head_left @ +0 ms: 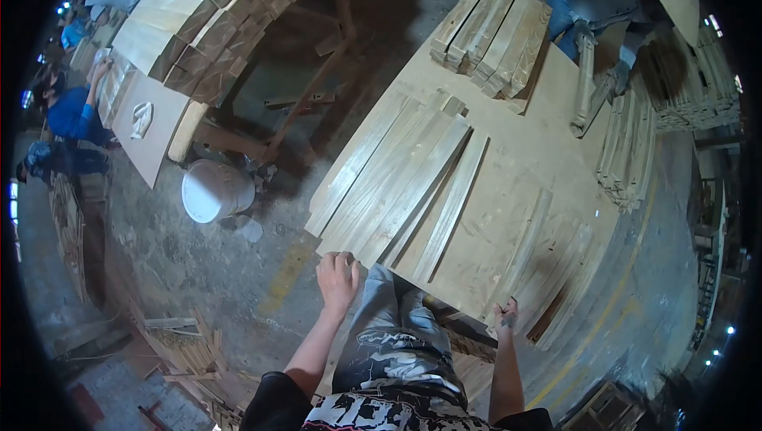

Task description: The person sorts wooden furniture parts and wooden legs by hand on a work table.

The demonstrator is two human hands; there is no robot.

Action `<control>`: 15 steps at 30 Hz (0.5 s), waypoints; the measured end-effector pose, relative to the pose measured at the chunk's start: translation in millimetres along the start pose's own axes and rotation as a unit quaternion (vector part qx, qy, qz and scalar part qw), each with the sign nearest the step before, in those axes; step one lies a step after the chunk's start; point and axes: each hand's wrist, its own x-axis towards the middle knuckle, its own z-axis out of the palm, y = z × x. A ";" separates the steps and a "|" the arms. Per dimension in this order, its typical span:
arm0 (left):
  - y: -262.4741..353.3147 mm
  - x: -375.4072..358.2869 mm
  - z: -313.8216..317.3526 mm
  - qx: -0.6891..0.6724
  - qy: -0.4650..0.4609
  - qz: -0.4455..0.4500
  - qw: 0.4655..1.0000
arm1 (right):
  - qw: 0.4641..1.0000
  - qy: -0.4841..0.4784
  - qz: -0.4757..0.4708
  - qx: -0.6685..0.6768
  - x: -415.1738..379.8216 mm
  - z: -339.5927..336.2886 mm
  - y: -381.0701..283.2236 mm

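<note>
On a tan sheet-topped table [571, 141], several pale wooden planks [389, 173] lie side by side, slanting away from me. My left hand [339, 278] is at their near end, its fingers curled against the plank ends at the table edge. A single wooden strip [454, 207] lies just right of this group, with a gap between. Farther right, my right hand [505, 316] is closed on the near end of another wooden strip [524, 250], which lies along the tabletop. Its fingertips are partly hidden.
Stacked wooden blocks [492, 34] stand at the table's far end, near a person in gloves [623, 74] holding a piece of wood. Left are a large timber stack [230, 22], a white bucket [216, 190] and people at work. More strips [565, 280] lie beyond my right hand.
</note>
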 end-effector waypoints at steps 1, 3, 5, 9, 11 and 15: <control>2.1 -3.5 3.2 -0.019 0.007 -0.010 1.000 | 1.000 0.003 -0.016 0.007 -0.7 2.1 5.0; 9.9 -9.9 9.5 -0.057 0.018 -0.028 0.998 | 0.998 0.010 -0.047 -0.032 0.8 0.6 20.0; 25.1 -15.1 15.7 -0.044 0.045 -0.035 0.997 | 0.990 0.022 -0.079 -0.119 5.9 1.8 37.9; 42.7 -18.9 21.7 -0.015 0.063 -0.025 0.998 | 0.990 0.027 -0.057 -0.128 1.3 0.2 25.9; 42.9 -21.6 24.5 -0.006 0.042 -0.030 0.999 | 0.979 0.050 -0.041 -0.194 -7.1 -1.2 4.7; 49.5 -22.0 26.1 0.042 0.010 -0.013 0.999 | 0.971 0.079 -0.039 -0.224 -13.9 1.7 1.4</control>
